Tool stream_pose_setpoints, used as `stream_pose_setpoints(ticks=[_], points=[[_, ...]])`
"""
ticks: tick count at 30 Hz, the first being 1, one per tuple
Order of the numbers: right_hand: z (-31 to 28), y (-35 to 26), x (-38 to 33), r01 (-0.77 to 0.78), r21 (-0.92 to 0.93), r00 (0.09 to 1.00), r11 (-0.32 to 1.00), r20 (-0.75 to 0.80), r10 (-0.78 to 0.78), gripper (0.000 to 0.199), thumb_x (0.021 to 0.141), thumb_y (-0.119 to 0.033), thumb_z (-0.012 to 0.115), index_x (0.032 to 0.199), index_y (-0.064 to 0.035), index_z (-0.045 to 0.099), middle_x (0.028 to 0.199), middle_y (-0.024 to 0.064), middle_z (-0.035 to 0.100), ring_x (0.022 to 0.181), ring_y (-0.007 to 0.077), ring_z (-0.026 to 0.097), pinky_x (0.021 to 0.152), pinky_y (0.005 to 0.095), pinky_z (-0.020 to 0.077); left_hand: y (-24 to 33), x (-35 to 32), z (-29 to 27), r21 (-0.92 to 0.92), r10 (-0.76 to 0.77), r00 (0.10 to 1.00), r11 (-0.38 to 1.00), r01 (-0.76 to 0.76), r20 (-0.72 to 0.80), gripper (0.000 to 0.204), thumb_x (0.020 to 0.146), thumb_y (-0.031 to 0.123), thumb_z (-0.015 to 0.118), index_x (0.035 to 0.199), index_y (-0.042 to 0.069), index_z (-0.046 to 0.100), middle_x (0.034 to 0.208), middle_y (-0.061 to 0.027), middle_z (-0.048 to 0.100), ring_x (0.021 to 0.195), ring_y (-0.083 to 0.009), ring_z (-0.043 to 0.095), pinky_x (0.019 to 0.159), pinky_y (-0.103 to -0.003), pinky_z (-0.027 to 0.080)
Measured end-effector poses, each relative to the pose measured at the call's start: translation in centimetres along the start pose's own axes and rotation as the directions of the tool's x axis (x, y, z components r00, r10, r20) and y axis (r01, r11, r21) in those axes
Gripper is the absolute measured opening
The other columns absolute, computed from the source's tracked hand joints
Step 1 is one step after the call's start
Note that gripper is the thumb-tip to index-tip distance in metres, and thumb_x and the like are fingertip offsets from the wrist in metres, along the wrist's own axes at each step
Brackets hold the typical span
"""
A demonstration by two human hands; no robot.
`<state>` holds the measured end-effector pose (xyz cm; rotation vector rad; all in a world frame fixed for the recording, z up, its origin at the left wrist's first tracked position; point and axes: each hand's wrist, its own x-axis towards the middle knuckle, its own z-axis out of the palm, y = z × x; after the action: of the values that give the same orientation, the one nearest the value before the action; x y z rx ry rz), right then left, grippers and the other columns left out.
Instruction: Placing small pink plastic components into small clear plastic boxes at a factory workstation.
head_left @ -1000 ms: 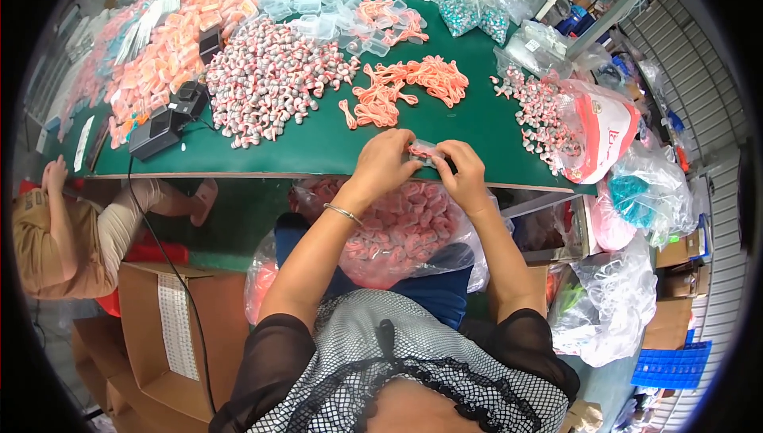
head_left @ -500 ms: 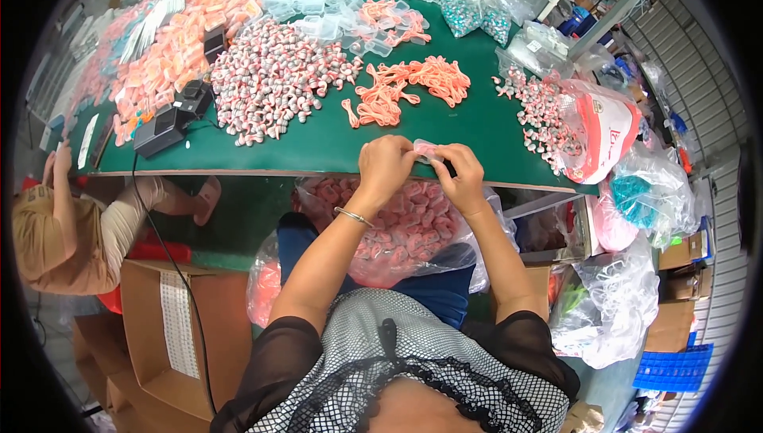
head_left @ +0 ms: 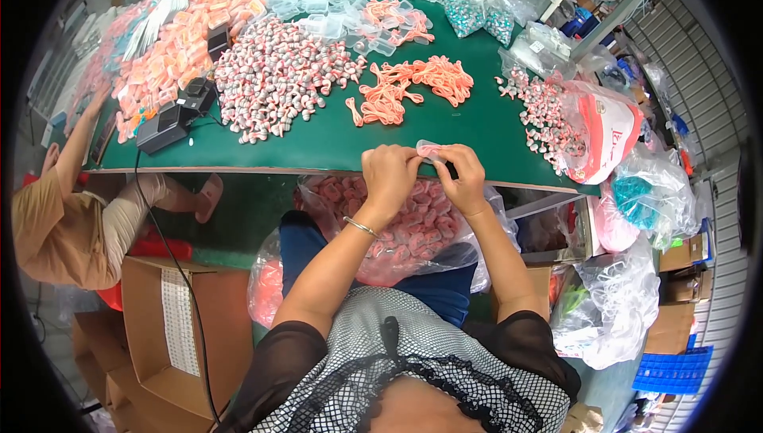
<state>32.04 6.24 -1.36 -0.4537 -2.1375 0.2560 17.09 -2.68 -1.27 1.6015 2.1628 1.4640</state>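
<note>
At the table's near edge, both my hands pinch a small clear plastic case (head_left: 427, 148) with something pink inside. My left hand (head_left: 388, 179) grips its left side, the fingertips bunched together. From the right, the thumb and fingers of my right hand (head_left: 462, 176) close on it. The fingers hide part of the case. Just beyond lies a heap of looped orange-pink cords (head_left: 413, 87). Left of that spreads a big pile of small grey-and-pink pieces (head_left: 274, 79). Below my hands, an open plastic bag (head_left: 405, 230) over my lap holds many pink-filled cases.
A red-and-white bag (head_left: 610, 135) spills small pieces at the right. Black boxes (head_left: 163, 129) with a cable stand at the left. Clear cases (head_left: 306, 0) and orange-pink cases (head_left: 175, 52) lie farther back. A co-worker (head_left: 67, 230) sits at far left beside a cardboard box (head_left: 226, 306).
My hands stay together on the case, which now shows slightly more above my fingertips. The co-worker's arm has reached forward toward the piles on the table.
</note>
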Motion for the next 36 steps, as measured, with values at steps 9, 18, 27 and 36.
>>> stream_pose_setpoints(ticks=[9, 18, 27, 36], points=[[-0.4, 0.5, -0.4, 0.055, -0.015, 0.998, 0.998, 0.018, -0.054, 0.024, 0.072, -0.001, 0.075, 0.093, -0.0025, 0.065, 0.096, 0.0128, 0.066, 0.093, 0.0333, 0.064, 0.082, 0.0410, 0.0530, -0.3, -1.2, -1.5, 0.190, 0.233, 0.970, 0.952, -0.241, 0.064, 0.027, 0.079, 0.016, 0.072, 0.106, 0.013, 0.070, 0.111, -0.0040, 0.062, 0.098, -0.0271, 0.057, 0.077, -0.041, 0.040], [-0.7, 0.0, 0.0, -0.083, 0.076, 0.992, 0.994, 0.107, 0.074, 0.029, 0.073, -0.002, 0.074, 0.101, -0.0018, 0.064, 0.101, 0.0141, 0.063, 0.092, 0.0326, 0.063, 0.080, 0.0394, 0.0524, -1.9, 2.0, -1.5, -0.027, 0.436, 0.874, 0.897, -0.441, 0.215, 0.021, 0.087, 0.019, 0.066, 0.104, 0.007, 0.068, 0.098, -0.0079, 0.065, 0.092, -0.0284, 0.059, 0.080, -0.041, 0.045], [-1.6, -1.9, -0.2, -0.261, 0.241, 0.943, 0.935, 0.269, 0.194, 0.024, 0.075, -0.006, 0.076, 0.096, -0.0015, 0.068, 0.088, 0.0113, 0.065, 0.078, 0.0235, 0.066, 0.067, 0.0317, 0.0522, -1.8, 0.6, -3.5, -0.249, 0.495, 0.848, 0.860, -0.446, 0.188, 0.017, 0.082, 0.019, 0.068, 0.090, 0.004, 0.065, 0.083, -0.0120, 0.058, 0.081, -0.0317, 0.057, 0.069, -0.043, 0.047], [4.4, 4.9, 12.6, -0.085, 0.058, 0.972, 0.995, 0.224, 0.070, 0.015, 0.080, -0.017, 0.072, 0.092, -0.0067, 0.070, 0.091, 0.0101, 0.070, 0.086, 0.0300, 0.066, 0.078, 0.0412, 0.0512, -4.6, -7.1, -0.5, -0.202, 0.259, 0.941, 0.955, -0.216, 0.219, 0.021, 0.084, 0.025, 0.071, 0.093, 0.006, 0.067, 0.087, -0.0116, 0.062, 0.078, -0.0316, 0.065, 0.065, -0.044, 0.053]])
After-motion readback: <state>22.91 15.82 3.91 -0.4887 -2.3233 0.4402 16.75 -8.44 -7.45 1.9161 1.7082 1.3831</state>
